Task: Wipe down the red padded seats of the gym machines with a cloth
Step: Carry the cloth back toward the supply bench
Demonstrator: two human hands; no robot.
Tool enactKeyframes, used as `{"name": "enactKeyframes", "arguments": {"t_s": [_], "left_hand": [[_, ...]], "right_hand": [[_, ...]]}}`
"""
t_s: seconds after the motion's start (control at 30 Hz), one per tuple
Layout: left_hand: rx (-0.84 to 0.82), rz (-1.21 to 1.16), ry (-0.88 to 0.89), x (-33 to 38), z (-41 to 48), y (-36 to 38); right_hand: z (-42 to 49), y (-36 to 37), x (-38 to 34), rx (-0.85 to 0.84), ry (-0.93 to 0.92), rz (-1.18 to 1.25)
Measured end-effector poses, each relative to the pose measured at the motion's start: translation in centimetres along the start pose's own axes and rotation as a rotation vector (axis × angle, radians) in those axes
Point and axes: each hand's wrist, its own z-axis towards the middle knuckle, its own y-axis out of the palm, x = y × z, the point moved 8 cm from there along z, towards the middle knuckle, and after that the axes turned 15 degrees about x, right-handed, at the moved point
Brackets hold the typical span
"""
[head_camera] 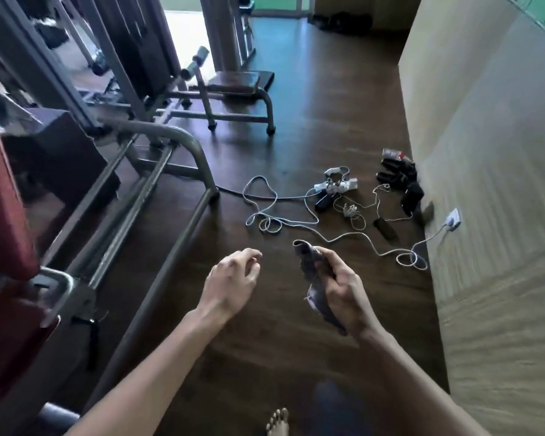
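Bare foot (277, 421) stands short of loose cables (283, 219); walking on risks tripping. Right hand (340, 297) grips the cloth (307, 261), left hand (233, 278) hangs relaxed and empty. Red seat (4, 199) lies left, untouched.

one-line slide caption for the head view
Right hand grips a grey cloth, left hand empty, red padded seat at the left edge.

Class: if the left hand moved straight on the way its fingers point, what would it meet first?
Probably the white cable coiled on the floor, though the left hand hangs higher; depth is unclear.
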Motion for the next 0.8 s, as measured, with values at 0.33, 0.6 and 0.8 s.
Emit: {"name": "enactKeyframes", "arguments": {"t_s": [0.33,0.6,0.8], "left_hand": [[0.012,-0.017,-0.039,-0.3,29.1,5.4],[0.076,-0.035,-0.095,-1.1,52.3,5.2],[0.104,-0.041,-0.104,-5.2,68.6,5.6]], "right_hand": [[28.8,9.5,0.9,-0.019,0.042,0.033],[51.9,19.2,-4.4,-0.080,-0.018,-0.033],[66.2,28.1,-6.3,-0.094,-0.014,-0.038]]}}
